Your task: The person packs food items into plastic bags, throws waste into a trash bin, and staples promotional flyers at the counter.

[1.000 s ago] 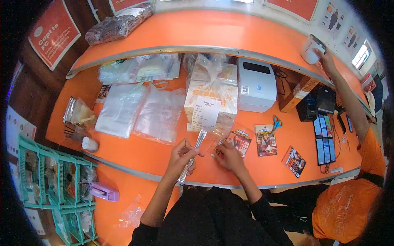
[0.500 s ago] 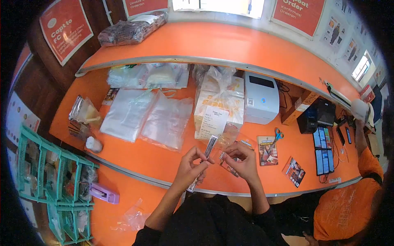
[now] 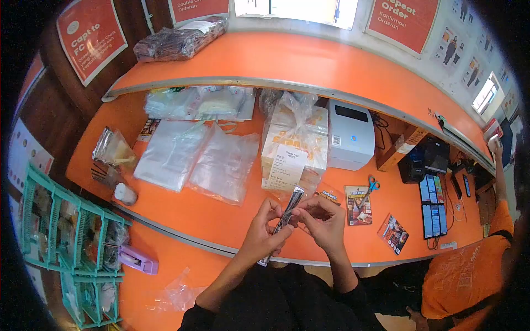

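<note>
My left hand is closed round a long, narrow wrapped packet, which slants up to the right. The fingers of my right hand are pinched together against the packet's upper part; what lies between their tips is too small to tell. Just beyond my hands stands a clear plastic bag of stacked boxes, knotted at the top, with a printed receipt on its front. A red leaflet lies partly hidden behind my right hand.
Flat clear bags lie left of the boxes. A white printer, blue scissors on a booklet, and tablets are to the right. Green racks and a purple tape dispenser stand left. A co-worker in orange is at right.
My right hand has come over to the packet, and my left hand now wraps further round it. The co-worker's arm has moved right and away along the upper shelf. The view has shifted.
</note>
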Motion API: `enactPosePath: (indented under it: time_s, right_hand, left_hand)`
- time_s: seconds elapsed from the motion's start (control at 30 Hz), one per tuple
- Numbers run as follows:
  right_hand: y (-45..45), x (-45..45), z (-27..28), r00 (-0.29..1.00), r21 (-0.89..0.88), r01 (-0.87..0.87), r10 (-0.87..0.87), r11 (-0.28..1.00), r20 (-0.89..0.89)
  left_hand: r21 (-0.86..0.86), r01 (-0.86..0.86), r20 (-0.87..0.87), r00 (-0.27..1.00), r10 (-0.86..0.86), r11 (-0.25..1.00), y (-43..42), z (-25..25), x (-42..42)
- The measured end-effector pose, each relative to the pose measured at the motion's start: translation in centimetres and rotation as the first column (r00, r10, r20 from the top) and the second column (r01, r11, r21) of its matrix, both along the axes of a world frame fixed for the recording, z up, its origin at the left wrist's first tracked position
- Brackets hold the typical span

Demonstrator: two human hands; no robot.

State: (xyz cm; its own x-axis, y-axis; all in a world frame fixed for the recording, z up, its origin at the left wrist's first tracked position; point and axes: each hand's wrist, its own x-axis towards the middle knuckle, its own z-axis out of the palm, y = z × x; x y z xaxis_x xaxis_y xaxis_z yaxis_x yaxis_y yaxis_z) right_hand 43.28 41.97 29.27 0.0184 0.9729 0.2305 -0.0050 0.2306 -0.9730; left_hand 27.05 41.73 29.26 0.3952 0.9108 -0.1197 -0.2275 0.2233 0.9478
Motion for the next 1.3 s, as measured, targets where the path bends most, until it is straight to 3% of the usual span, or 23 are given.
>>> enactPosePath:
  time_s: [0.37,0.53,0.67,0.73,0.87,0.97,1.03,1.13,1.17,1.23,1.3]
  right_hand:
    - [-0.2,1.4,1.2,0.989,-0.070,-0.074,0.082,0.995,0.122]
    - [-0.4,1.5,2.0,0.932,-0.026,-0.036,0.043,0.999,0.360]
    - [-0.4,1.4,1.8,0.912,0.041,-0.016,-0.002,0.999,0.410]
    - [-0.4,1.3,1.8,0.861,0.167,-0.002,-0.084,0.986,0.501]
    - [-0.4,0.9,1.8,0.848,0.251,0.091,-0.207,0.964,0.488]
    - [-0.6,1.4,0.6,0.912,0.233,0.144,-0.220,0.962,0.347]
    - [-1.1,2.2,0.5,0.880,0.356,-0.050,-0.127,0.933,0.457]
    - [-0.9,2.9,-0.1,0.823,0.390,-0.183,-0.076,0.902,0.563]
    - [-0.7,3.3,-0.2,0.823,0.389,-0.179,-0.079,0.904,0.562]
    - [-0.2,4.2,-0.4,0.659,0.439,0.070,-0.371,0.896,0.654]
    - [-0.3,4.2,-0.4,0.656,0.412,0.173,-0.416,0.895,0.630]
  left_hand:
    - [0.041,0.020,-0.052,0.998,-0.018,0.999,-0.1,0.3,0.4]
    - [0.176,0.010,-0.190,0.982,0.024,0.984,-0.2,0.3,0.9]
    - [0.191,0.024,-0.205,0.979,0.016,0.981,-0.4,0.1,1.1]
    - [0.118,0.017,-0.112,0.994,-0.004,0.993,-0.4,-0.1,1.3]
    - [-0.075,0.089,0.031,0.996,-0.087,0.993,-0.6,0.0,1.1]
    - [-0.081,0.079,0.102,0.992,-0.070,0.994,-0.5,0.4,1.4]
    - [-0.130,0.093,0.075,0.994,-0.084,0.987,-0.4,1.0,1.1]
    - [-0.126,0.112,0.062,0.993,-0.105,0.986,-0.4,1.1,1.1]
    - [-0.127,0.116,0.061,0.992,-0.109,0.985,-0.4,0.9,1.1]
    - [-0.125,0.122,-0.010,0.992,-0.125,0.985,-0.1,0.1,1.1]
    - [-0.091,0.117,-0.067,0.990,-0.123,0.989,-0.1,-0.2,1.2]
